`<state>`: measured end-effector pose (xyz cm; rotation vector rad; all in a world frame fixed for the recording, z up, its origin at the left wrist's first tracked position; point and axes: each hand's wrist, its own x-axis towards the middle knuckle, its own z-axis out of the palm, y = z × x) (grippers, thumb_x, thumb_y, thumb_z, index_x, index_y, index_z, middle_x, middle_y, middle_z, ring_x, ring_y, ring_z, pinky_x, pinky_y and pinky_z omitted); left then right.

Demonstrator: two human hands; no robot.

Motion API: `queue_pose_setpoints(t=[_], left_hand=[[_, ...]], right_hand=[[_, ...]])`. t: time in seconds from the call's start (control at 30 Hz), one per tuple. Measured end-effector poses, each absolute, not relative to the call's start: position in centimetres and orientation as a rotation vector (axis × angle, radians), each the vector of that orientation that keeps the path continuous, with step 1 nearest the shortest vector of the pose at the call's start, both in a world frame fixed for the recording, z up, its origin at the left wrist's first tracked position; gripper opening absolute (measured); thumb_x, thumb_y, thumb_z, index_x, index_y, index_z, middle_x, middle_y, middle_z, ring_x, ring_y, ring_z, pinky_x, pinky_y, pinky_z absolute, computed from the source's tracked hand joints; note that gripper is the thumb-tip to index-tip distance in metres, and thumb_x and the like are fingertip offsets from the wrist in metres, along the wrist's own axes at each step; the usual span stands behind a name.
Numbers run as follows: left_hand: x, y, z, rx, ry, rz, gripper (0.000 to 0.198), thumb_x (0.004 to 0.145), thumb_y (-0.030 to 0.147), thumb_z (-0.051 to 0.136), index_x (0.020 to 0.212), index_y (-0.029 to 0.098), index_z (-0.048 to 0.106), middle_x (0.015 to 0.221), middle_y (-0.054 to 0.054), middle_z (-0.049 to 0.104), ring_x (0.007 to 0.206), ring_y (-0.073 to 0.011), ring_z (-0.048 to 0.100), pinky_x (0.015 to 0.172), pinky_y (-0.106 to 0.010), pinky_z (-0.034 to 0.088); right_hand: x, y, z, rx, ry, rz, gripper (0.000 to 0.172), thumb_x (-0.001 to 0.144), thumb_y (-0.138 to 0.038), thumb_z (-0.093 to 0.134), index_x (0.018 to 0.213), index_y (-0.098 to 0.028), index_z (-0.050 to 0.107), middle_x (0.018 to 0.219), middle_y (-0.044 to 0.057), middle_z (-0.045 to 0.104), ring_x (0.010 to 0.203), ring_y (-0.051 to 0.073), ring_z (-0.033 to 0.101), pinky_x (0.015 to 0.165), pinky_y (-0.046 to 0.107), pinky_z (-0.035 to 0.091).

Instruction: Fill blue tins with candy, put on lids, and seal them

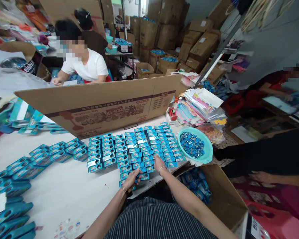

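Observation:
Rows of small blue boxes (121, 154), several with a dark round spot on top, stand close together on the white table. My left hand (131, 180) is at the near edge of these rows, its fingers curled; what they hold, if anything, is too small to make out. A little farther right and forward, my right hand (158, 163) reaches down among the boxes with its fingers drawn together. Its fingertips are partly hidden, so I cannot see what is between them. To its right sits a turquoise bowl (209, 149) full of small, shiny blue round pieces (191, 145).
An upright cardboard panel (109, 109) borders the table's far side. More blue boxes (40, 159) line the left. An open carton (224, 186) with blue packs is below right. Stacked papers (201, 106) and a red tape dispenser (172, 113) lie beyond. Other people sit nearby.

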<state>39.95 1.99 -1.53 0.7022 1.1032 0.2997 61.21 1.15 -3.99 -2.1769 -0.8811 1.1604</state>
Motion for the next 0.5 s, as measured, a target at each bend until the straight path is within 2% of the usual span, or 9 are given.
queue_pose_setpoints(t=[0.13, 0.23, 0.33, 0.43, 0.5], left_hand=[[40.0, 1.8, -1.4, 0.809, 1.113, 0.233, 0.06, 0.071, 0.077, 0.056, 0.082, 0.018, 0.058, 0.069, 0.003, 0.054, 0.056, -0.0078, 0.05, 0.05, -0.02, 0.035], [40.0, 1.8, -1.6, 0.831, 1.136, 0.226, 0.061, 0.071, 0.079, 0.053, 0.079, 0.019, 0.057, 0.064, 0.004, 0.052, 0.053, -0.0083, 0.049, 0.049, -0.02, 0.033], [40.0, 1.9, -2.0, 0.845, 1.163, 0.239, 0.06, 0.074, 0.078, 0.049, 0.08, 0.019, 0.056, 0.057, 0.007, 0.046, 0.046, -0.0072, 0.043, 0.046, -0.02, 0.029], [40.2, 2.0, -2.2, 0.865, 1.164, 0.241, 0.05, 0.08, 0.067, 0.052, 0.088, 0.018, 0.06, 0.063, 0.005, 0.051, 0.047, -0.007, 0.045, 0.046, -0.02, 0.032], [40.3, 1.9, -2.2, 0.888, 1.162, 0.222, 0.041, 0.082, 0.055, 0.056, 0.097, 0.018, 0.062, 0.068, 0.004, 0.056, 0.052, -0.0079, 0.051, 0.049, -0.02, 0.037]], right_hand=[[61.0, 1.2, -4.4, -2.165, -0.854, 1.106, 0.015, 0.075, -0.017, 0.06, 0.087, -0.026, 0.056, 0.097, 0.006, 0.062, 0.093, 0.022, 0.058, 0.071, 0.029, 0.04], [62.1, 1.1, -4.2, -2.095, -0.762, 1.142, 0.013, 0.077, -0.025, 0.055, 0.09, -0.025, 0.053, 0.083, 0.004, 0.06, 0.074, 0.02, 0.058, 0.058, 0.027, 0.04], [63.8, 0.8, -3.4, -1.963, -0.701, 1.251, 0.016, 0.076, -0.033, 0.051, 0.088, -0.024, 0.05, 0.075, 0.001, 0.059, 0.055, 0.015, 0.051, 0.046, 0.025, 0.037], [65.0, 0.5, -2.4, -1.878, -0.73, 1.326, 0.02, 0.071, -0.037, 0.055, 0.085, -0.023, 0.05, 0.08, 0.001, 0.061, 0.053, 0.012, 0.05, 0.043, 0.023, 0.035], [65.2, 0.5, -2.1, -1.919, -0.788, 1.34, 0.02, 0.073, -0.041, 0.055, 0.081, -0.022, 0.051, 0.08, 0.001, 0.062, 0.054, 0.012, 0.051, 0.044, 0.022, 0.035]])
